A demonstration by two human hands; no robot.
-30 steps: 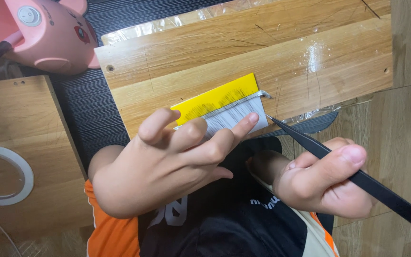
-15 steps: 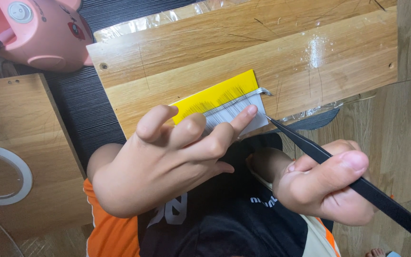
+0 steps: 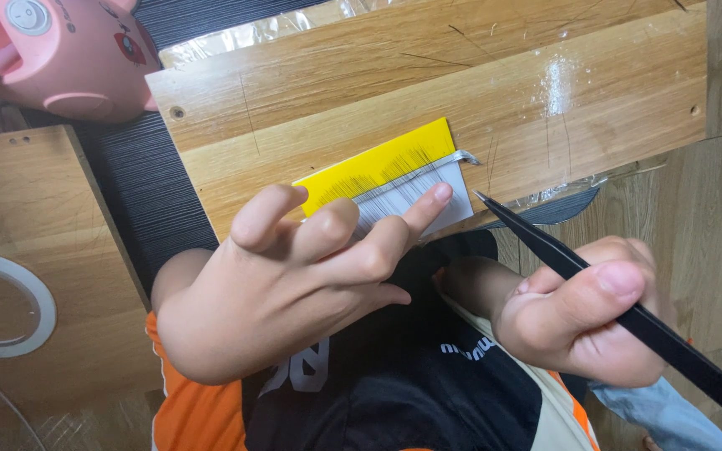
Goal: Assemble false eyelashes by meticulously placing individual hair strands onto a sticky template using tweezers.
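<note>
My left hand (image 3: pixel 294 284) rested over the near edge of the yellow card (image 3: pixel 378 163), its fingers loosely spread and curled, holding nothing. The forefinger reached furthest, its tip pressing on the white strip (image 3: pixel 415 196) that lay along the card's near side. Fine dark hairs ran in a row across the card where the yellow met the white. The card itself lay flat on the wooden tabletop (image 3: pixel 495 75), close to its near edge.

My right hand (image 3: pixel 582 321) was to the right of the card and nearer to me, pinching a pair of black tweezers (image 3: pixel 628 313) between thumb and fingers. The tweezers slanted up toward the card, and their pointed tip stopped just beside the card's right near corner; I could not tell whether it touched the strip.

Beyond the card and off to the left, a pink plastic gadget (image 3: pixel 68 50) with a round switch sat at the tabletop's far corner. Left of the card, on a lower wooden board (image 3: pixel 35 192), lay a white ring of tape (image 3: pixel 2 305). A crinkled clear plastic sheet (image 3: pixel 244 33) showed along the tabletop's far edge.
</note>
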